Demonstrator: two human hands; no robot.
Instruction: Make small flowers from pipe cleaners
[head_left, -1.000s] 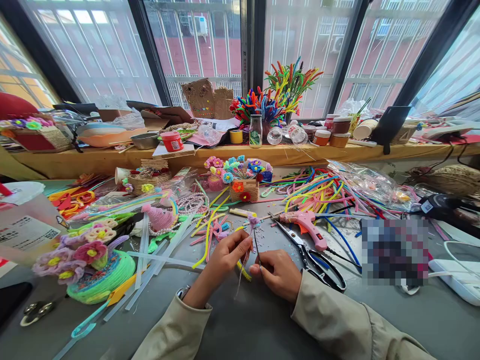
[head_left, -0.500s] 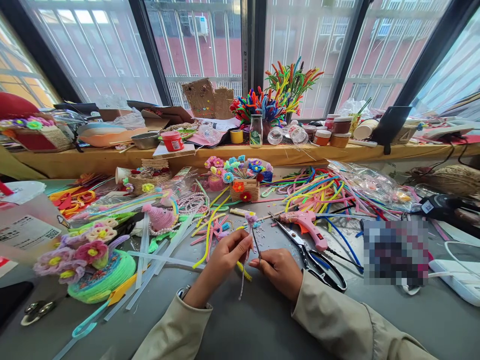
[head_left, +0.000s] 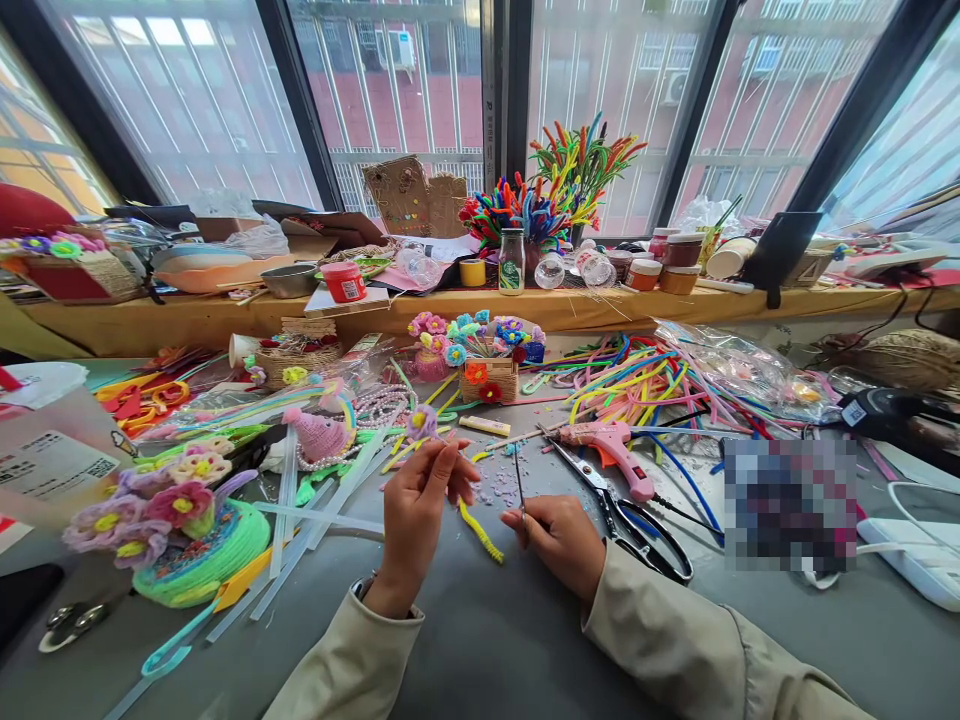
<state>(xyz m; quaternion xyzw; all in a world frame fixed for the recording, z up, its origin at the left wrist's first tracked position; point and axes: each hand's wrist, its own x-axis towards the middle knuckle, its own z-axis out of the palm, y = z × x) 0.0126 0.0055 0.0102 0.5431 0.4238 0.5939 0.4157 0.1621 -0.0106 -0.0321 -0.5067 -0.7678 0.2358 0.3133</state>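
My left hand [head_left: 417, 505] is raised over the grey table [head_left: 480, 640], its fingers pinched on the stem of a small purple pipe-cleaner flower [head_left: 422, 421] with a yellow centre. My right hand [head_left: 559, 535] rests on the table to the right, thumb and fingers closed on a thin dark tool [head_left: 519, 485] that stands upright. A yellow pipe cleaner [head_left: 480, 530] lies on the table between the two hands. Small purple scraps [head_left: 495, 490] lie just behind it.
Black-handled scissors [head_left: 622, 510] and a pink glue gun [head_left: 611, 450] lie right of my right hand. A heap of coloured pipe cleaners [head_left: 645, 385], a basket of small flowers [head_left: 487, 365], pearl beads [head_left: 382, 405] and a green coil with flowers [head_left: 195, 545] crowd the table.
My left hand has moved left and up with the purple flower, away from the right hand. The right hand and its thin tool stay in place. The yellow pipe cleaner now shows.
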